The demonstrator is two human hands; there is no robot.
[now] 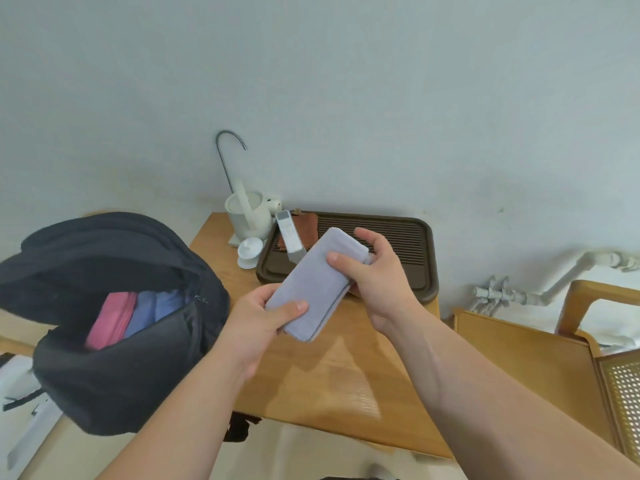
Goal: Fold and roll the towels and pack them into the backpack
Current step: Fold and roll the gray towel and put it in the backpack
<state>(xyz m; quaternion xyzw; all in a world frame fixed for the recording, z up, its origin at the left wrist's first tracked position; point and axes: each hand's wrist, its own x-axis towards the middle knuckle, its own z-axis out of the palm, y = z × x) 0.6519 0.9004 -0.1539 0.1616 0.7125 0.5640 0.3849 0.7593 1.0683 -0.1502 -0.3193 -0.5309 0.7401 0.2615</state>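
Fingers (294, 306) of my left hand (263, 318) and right hand (377, 271) grip the folded pale lilac towel (311, 282) above the wooden table (329, 382).

A light wooden desk (339, 386) stood against a pale wall. At its far edge sat a dark brown slatted tray (427, 258), with a white remote (289, 235) and a reddish-brown cloth (306, 226) lying on its left end. Just left of the tray stood a white kettle (249, 216) beneath a hooked metal spout (223, 161), with a small white lidded cup (250, 252) in front. To the right were white pipes (568, 271) and a wooden chair (519, 344).
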